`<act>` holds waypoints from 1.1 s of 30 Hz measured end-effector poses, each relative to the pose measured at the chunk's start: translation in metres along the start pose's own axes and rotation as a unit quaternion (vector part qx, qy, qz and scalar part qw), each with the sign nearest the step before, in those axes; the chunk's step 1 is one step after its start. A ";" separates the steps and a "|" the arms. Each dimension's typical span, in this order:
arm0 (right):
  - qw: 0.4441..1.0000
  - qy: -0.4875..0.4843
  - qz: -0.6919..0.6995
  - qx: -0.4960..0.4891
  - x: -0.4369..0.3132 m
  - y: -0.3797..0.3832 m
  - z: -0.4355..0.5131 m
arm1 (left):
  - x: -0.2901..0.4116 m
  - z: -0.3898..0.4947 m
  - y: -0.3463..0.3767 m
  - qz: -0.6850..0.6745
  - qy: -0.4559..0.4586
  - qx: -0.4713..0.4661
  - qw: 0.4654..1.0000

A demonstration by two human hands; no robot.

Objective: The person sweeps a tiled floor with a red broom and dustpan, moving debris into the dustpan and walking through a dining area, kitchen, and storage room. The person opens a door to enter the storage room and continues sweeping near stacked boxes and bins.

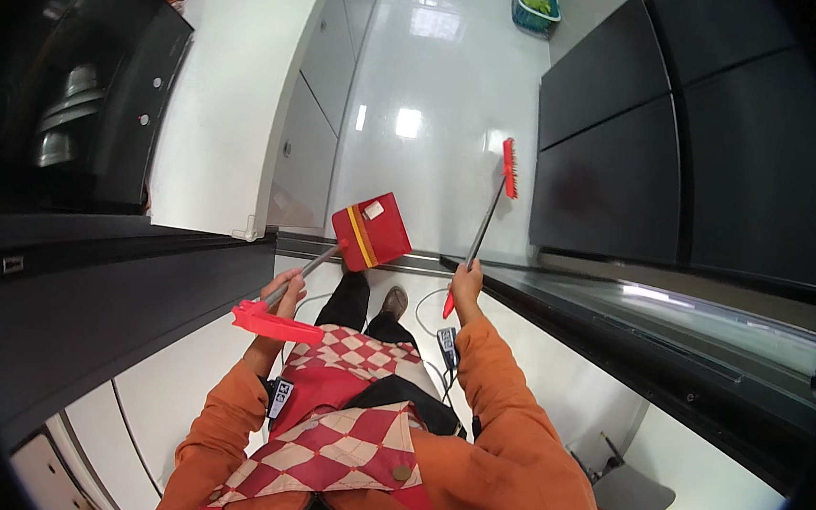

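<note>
My left hand is closed around the grey shaft of a long-handled dustpan, just below its pink-red plastic handle end. The dustpan's red pan, with a yellow stripe and a small pale label, hangs ahead of my feet near the door threshold. My right hand grips the upper end of a broom by its red grip and grey shaft. The broom's red head points forward, bristles facing the dark cabinets on the right. Whether the bristles touch the floor I cannot tell.
Ahead lies a glossy white floor beyond a dark sliding-door track. A white counter with a black cooktop stands left. Dark cabinets line the right. A teal basket holding green leaves sits far back.
</note>
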State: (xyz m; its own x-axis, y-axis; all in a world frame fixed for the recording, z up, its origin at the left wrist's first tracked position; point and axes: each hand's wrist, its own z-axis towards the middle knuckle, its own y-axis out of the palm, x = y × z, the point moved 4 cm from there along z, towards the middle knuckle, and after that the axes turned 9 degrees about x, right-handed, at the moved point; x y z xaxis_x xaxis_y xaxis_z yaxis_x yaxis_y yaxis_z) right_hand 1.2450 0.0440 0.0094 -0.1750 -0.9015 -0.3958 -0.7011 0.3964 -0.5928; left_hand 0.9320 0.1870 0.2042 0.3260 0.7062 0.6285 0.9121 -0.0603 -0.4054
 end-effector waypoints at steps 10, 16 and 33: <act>0.948 0.249 0.179 -0.087 -0.029 0.075 0.030 | 0.045 0.065 0.036 0.011 -0.012 -0.035 0.999; 0.931 0.247 0.215 -0.160 -0.106 0.077 0.026 | 0.058 0.076 0.047 0.000 0.051 -0.072 0.996; 0.926 0.317 0.122 -0.166 -0.141 -0.039 0.068 | 0.143 0.122 0.117 -0.094 -0.027 -0.077 0.992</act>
State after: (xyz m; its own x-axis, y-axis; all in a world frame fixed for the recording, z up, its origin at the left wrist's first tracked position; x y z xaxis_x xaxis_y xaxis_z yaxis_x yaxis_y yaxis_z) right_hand 1.3438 0.1676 0.0407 -0.6529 -0.7548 0.0632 -0.7426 0.6214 -0.2498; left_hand 1.0555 0.3672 0.1657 0.1358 0.7511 0.6461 0.9841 -0.0271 -0.1753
